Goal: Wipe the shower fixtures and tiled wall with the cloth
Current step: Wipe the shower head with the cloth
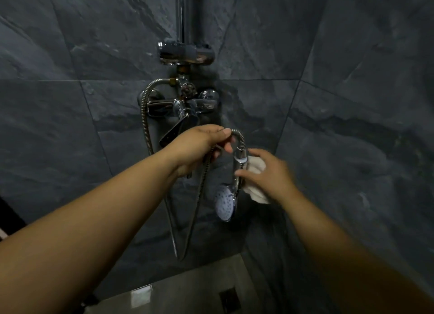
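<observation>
A chrome hand shower (226, 202) hangs head down, its spray face turned towards me. My left hand (200, 146) grips the ribbed metal hose (239, 136) just above the handle. My right hand (265, 172) holds a white cloth (256, 168) wrapped against the shower handle (239, 165). Above my hands sits the chrome mixer tap (185, 104) with its lever, on the dark grey tiled wall (94, 55). The hose loops down below my hands and back up to the mixer.
A chrome riser rail (182, 12) with a bracket (186, 54) runs up the corner above the mixer. Dark tiled walls stand left and right. Below lies a lighter floor (187, 290) with a square drain (229, 298).
</observation>
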`<action>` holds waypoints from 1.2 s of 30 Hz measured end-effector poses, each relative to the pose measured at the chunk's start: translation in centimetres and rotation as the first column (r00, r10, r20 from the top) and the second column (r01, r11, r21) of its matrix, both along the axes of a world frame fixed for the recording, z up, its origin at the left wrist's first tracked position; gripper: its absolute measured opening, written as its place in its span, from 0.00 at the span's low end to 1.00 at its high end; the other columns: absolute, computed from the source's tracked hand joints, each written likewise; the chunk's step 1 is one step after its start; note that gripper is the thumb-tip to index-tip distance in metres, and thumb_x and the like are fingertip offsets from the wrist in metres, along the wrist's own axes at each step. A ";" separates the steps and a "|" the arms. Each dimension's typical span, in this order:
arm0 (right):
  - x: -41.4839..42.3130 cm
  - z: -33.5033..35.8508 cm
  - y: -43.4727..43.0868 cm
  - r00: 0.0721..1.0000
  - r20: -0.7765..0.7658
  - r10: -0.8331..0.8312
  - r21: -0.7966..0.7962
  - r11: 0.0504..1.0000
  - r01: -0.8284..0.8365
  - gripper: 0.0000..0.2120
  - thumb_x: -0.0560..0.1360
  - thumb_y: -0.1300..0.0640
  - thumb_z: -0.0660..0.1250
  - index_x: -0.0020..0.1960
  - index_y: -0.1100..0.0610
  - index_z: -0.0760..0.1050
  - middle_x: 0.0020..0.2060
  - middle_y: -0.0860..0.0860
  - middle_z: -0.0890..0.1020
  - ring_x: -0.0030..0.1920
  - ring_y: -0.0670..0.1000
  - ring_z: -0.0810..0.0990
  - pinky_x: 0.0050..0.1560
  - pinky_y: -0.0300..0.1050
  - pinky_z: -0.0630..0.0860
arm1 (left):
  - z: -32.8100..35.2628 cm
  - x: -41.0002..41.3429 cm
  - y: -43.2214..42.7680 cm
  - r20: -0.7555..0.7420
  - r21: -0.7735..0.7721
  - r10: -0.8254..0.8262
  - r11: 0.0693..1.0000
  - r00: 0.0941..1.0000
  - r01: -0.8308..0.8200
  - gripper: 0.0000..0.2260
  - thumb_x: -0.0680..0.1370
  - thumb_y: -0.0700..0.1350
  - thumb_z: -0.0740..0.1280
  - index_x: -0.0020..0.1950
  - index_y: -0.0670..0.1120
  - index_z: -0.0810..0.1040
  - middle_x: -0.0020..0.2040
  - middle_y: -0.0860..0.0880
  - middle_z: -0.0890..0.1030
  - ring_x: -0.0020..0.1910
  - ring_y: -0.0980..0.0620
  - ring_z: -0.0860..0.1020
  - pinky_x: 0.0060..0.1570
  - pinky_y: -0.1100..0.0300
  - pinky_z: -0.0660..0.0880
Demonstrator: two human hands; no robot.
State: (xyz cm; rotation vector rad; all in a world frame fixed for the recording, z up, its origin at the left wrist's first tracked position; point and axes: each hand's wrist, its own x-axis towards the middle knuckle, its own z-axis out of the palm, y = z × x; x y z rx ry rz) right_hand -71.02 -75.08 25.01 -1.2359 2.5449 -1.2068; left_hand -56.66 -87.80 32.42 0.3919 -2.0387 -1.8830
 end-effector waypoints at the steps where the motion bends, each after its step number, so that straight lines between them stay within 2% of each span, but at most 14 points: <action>1: 0.5 -0.3 -0.2 0.992 -0.128 -0.005 0.069 0.997 0.014 0.32 0.59 0.32 0.72 0.60 0.43 0.74 0.53 0.42 0.79 0.54 0.44 0.76 0.52 0.42 0.74 | -0.1 -0.1 0.1 -0.016 0.015 -0.026 1.000 1.000 0.026 0.10 0.81 0.43 0.57 0.45 0.43 0.76 0.34 0.49 0.76 0.29 0.56 0.67 0.33 0.64 0.62; 4: 1.1 -0.3 -0.8 0.924 -0.378 -0.064 0.081 0.991 0.102 0.20 0.64 0.36 0.71 0.50 0.46 0.79 0.46 0.46 0.80 0.48 0.49 0.79 0.42 0.42 0.71 | -0.5 0.3 -0.2 -0.030 0.078 -0.082 0.993 0.996 0.085 0.09 0.80 0.43 0.57 0.47 0.42 0.76 0.34 0.49 0.77 0.29 0.55 0.68 0.33 0.61 0.64; 7: 1.2 -0.6 -1.5 0.857 -0.507 -0.090 -0.042 0.996 0.080 0.12 0.64 0.44 0.75 0.39 0.51 0.80 0.37 0.48 0.80 0.38 0.52 0.80 0.32 0.39 0.65 | -0.4 1.6 -1.1 0.167 0.209 -0.171 0.969 0.971 0.135 0.17 0.74 0.53 0.60 0.50 0.40 0.76 0.35 0.45 0.80 0.30 0.51 0.74 0.37 0.57 0.70; 10: 0.9 -1.4 -1.9 0.683 -0.731 -0.005 -0.076 0.994 -0.073 0.09 0.63 0.50 0.74 0.41 0.50 0.81 0.38 0.48 0.82 0.35 0.53 0.79 0.30 0.40 0.74 | -0.9 1.8 -0.9 0.477 0.200 -0.235 0.967 0.847 0.155 0.31 0.74 0.65 0.53 0.56 0.38 0.74 0.38 0.40 0.81 0.31 0.49 0.77 0.36 0.58 0.73; 12: 0.7 -1.8 -2.0 0.569 -0.821 0.047 -0.037 0.990 -0.136 0.10 0.66 0.50 0.68 0.45 0.51 0.82 0.43 0.49 0.83 0.38 0.54 0.79 0.31 0.44 0.77 | -1.9 1.0 0.1 0.570 0.165 -0.200 0.978 0.796 0.128 0.28 0.77 0.64 0.51 0.53 0.40 0.75 0.33 0.43 0.79 0.27 0.51 0.75 0.33 0.59 0.74; 14: 0.3 -2.3 -1.9 0.523 -0.847 0.097 0.027 0.990 -0.139 0.13 0.64 0.52 0.73 0.49 0.51 0.82 0.47 0.50 0.83 0.39 0.55 0.79 0.32 0.45 0.77 | -3.3 0.1 1.0 0.613 0.104 -0.146 0.989 0.776 0.104 0.21 0.80 0.59 0.53 0.46 0.43 0.74 0.26 0.49 0.71 0.22 0.55 0.68 0.31 0.61 0.71; 16: -0.6 -2.7 -1.7 0.549 -0.815 0.184 0.096 0.978 -0.185 0.19 0.61 0.54 0.76 0.52 0.51 0.81 0.50 0.49 0.83 0.41 0.56 0.80 0.36 0.45 0.77 | -4.3 -0.5 1.5 0.605 0.099 -0.118 0.992 0.788 0.072 0.19 0.81 0.56 0.53 0.43 0.43 0.74 0.22 0.53 0.66 0.20 0.58 0.62 0.28 0.63 0.64; 20: -2.3 -2.2 -0.1 0.817 -0.479 0.321 0.107 0.945 -0.308 0.25 0.62 0.59 0.78 0.59 0.53 0.79 0.56 0.50 0.82 0.52 0.55 0.81 0.53 0.32 0.68 | -6.5 -0.1 1.4 0.495 0.250 -0.116 0.968 0.861 -0.014 0.18 0.82 0.52 0.52 0.41 0.43 0.73 0.25 0.52 0.65 0.19 0.58 0.60 0.20 0.67 0.57; 22: -2.7 -1.2 1.1 0.971 -0.186 0.149 -0.099 0.981 -0.169 0.22 0.68 0.64 0.74 0.61 0.56 0.77 0.58 0.52 0.81 0.56 0.51 0.78 0.54 0.23 0.64 | -7.8 0.4 1.5 0.449 0.264 -0.116 0.964 0.886 -0.007 0.16 0.82 0.51 0.52 0.42 0.44 0.72 0.28 0.51 0.65 0.20 0.58 0.60 0.19 0.67 0.58; 24: -3.1 0.4 2.1 0.998 0.043 -0.044 -0.306 0.950 0.055 0.20 0.73 0.64 0.69 0.64 0.58 0.75 0.60 0.53 0.79 0.58 0.48 0.76 0.57 0.26 0.66 | -8.6 0.7 1.7 0.403 0.267 -0.110 0.964 0.908 -0.002 0.15 0.82 0.50 0.52 0.43 0.44 0.71 0.29 0.51 0.66 0.20 0.58 0.60 0.20 0.67 0.59; 26: -2.8 1.7 2.6 0.983 0.032 -0.180 -0.377 0.909 0.178 0.20 0.74 0.61 0.68 0.66 0.57 0.73 0.61 0.53 0.78 0.59 0.48 0.75 0.58 0.27 0.65 | -8.8 0.8 2.0 0.356 0.258 -0.097 0.966 0.930 0.002 0.15 0.83 0.50 0.52 0.43 0.45 0.71 0.29 0.51 0.66 0.20 0.58 0.60 0.20 0.67 0.60; 29: 0.5 1.6 1.6 0.991 -0.069 -0.114 -0.306 0.948 0.088 0.21 0.73 0.54 0.70 0.65 0.50 0.73 0.62 0.55 0.73 0.58 0.50 0.72 0.55 0.20 0.61 | -8.5 0.3 2.6 0.288 0.237 -0.065 0.972 0.955 -0.005 0.16 0.82 0.52 0.50 0.43 0.45 0.70 0.27 0.53 0.65 0.21 0.58 0.60 0.21 0.67 0.59; 33: 4.3 -1.9 -0.6 0.919 -0.315 0.236 -0.086 0.957 -0.275 0.24 0.75 0.42 0.58 0.65 0.53 0.73 0.68 0.51 0.71 0.74 0.53 0.57 0.73 0.55 0.55 | -8.1 -0.1 3.5 0.214 0.162 0.023 0.985 0.977 -0.059 0.17 0.82 0.49 0.51 0.36 0.48 0.69 0.24 0.54 0.67 0.23 0.57 0.63 0.23 0.66 0.61; 36: 4.1 -1.9 -1.4 0.880 -0.418 0.226 -0.114 0.948 -0.298 0.22 0.77 0.47 0.52 0.61 0.56 0.76 0.63 0.52 0.76 0.72 0.50 0.58 0.73 0.59 0.49 | -8.1 0.3 3.6 0.186 0.049 0.074 0.995 0.980 -0.084 0.18 0.82 0.50 0.51 0.34 0.47 0.68 0.24 0.54 0.68 0.21 0.59 0.64 0.24 0.64 0.61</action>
